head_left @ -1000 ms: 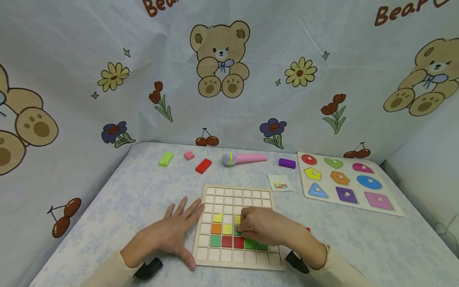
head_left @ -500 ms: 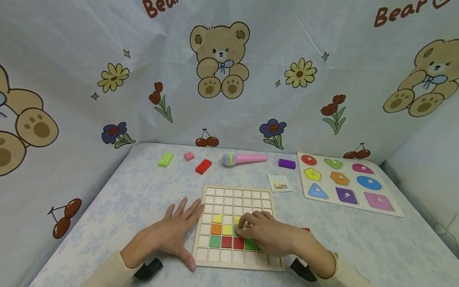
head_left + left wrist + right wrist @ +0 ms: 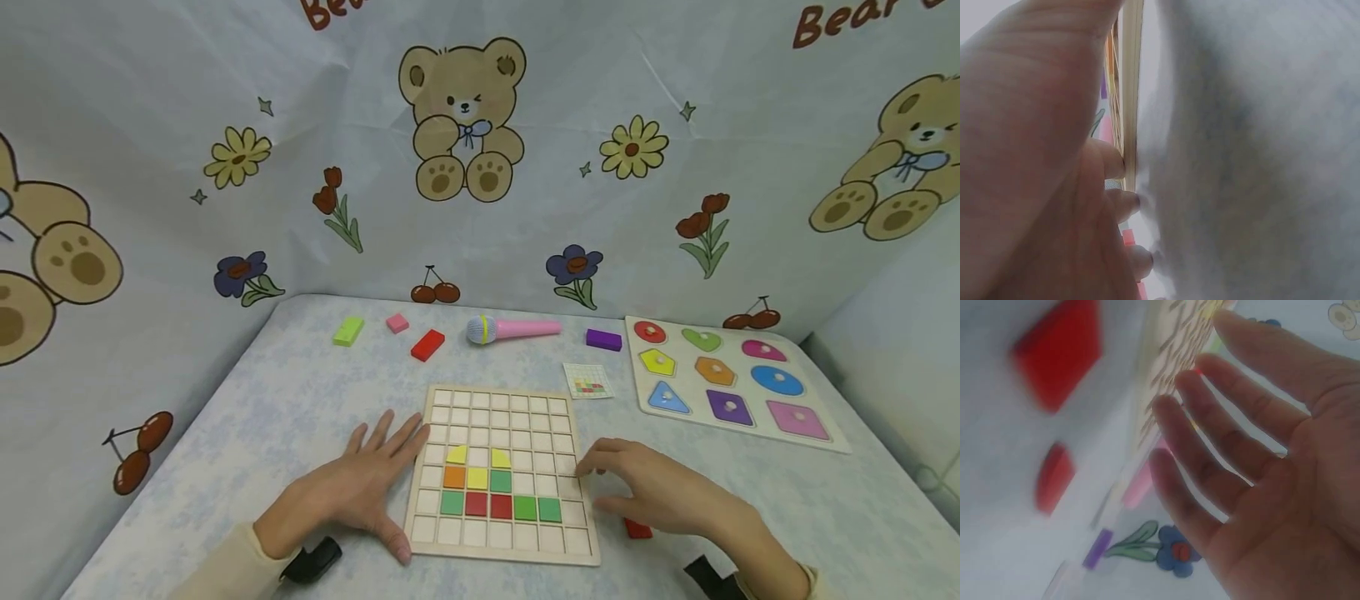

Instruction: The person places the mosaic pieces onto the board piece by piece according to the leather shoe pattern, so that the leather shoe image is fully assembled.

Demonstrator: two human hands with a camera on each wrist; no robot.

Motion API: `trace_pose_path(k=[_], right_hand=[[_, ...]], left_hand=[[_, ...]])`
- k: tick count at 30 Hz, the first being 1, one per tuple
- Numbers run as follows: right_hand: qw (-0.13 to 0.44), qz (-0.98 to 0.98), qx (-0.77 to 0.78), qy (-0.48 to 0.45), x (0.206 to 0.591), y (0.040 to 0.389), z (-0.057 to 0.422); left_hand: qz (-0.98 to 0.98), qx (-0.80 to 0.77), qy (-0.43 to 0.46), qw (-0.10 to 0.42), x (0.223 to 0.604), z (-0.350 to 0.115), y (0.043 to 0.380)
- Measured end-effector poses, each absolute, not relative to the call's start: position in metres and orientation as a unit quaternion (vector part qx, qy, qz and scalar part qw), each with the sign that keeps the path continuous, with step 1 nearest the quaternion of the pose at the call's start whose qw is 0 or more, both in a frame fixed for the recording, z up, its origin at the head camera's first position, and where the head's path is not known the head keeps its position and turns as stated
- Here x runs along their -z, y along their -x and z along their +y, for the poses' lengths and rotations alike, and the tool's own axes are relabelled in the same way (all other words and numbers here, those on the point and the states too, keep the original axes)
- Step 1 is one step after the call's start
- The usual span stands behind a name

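Note:
A wooden grid board [image 3: 517, 557] lies on the table with colored tiles in its lower cells. Its lowest tile row has a green tile [image 3: 452, 502], two red tiles [image 3: 488, 505] and two more green ones. Above come orange, yellow and green squares, then two yellow pieces with a curved edge [image 3: 500, 458]. My left hand [image 3: 348, 492] is spread along the board's left edge, fingertips and thumb at the frame. My right hand [image 3: 660, 487] hovers by the right edge, fingers extended and holding nothing. Two red pieces [image 3: 1060, 356] lie near it in the right wrist view.
A small pattern card [image 3: 588, 381] lies behind the board. Farther back are a pink toy microphone [image 3: 517, 329], a purple block [image 3: 603, 339], and green, pink and red blocks [image 3: 427, 345]. A shape-knob puzzle board [image 3: 720, 379] stands at the right, before a bear-print cloth.
My right hand has left the green tile and curved yellow piece and moved right, off the board, its fingers opening out. My left hand has stayed at the board's left edge.

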State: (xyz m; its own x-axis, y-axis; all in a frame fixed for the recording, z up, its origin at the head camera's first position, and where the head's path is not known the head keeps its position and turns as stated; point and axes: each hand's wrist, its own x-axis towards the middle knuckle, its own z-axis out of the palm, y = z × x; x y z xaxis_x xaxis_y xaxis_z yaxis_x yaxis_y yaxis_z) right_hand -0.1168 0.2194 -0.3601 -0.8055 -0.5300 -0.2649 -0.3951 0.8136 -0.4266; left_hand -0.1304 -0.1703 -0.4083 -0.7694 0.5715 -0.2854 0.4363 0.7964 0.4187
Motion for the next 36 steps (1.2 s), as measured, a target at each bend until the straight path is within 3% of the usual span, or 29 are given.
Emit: trace_pose_path(k=[8,20,36], right_hand=[[0.213,0.927,0.197,0.236,0.369,0.102,0.252],[0.179,0.936,0.167,0.252,0.38,0.096,0.274],[0.144,0.927,0.164,0.306,0.372,0.12,0.213]], left_hand=[[0.929,-0.163,-0.263,0.205,0.407,-0.17,0.129],[0.929,-0.16,-0.268,0.201,0.404,-0.169,0.131],[0.927,-0.17,-0.269,0.197,0.409,-0.168,0.129]])
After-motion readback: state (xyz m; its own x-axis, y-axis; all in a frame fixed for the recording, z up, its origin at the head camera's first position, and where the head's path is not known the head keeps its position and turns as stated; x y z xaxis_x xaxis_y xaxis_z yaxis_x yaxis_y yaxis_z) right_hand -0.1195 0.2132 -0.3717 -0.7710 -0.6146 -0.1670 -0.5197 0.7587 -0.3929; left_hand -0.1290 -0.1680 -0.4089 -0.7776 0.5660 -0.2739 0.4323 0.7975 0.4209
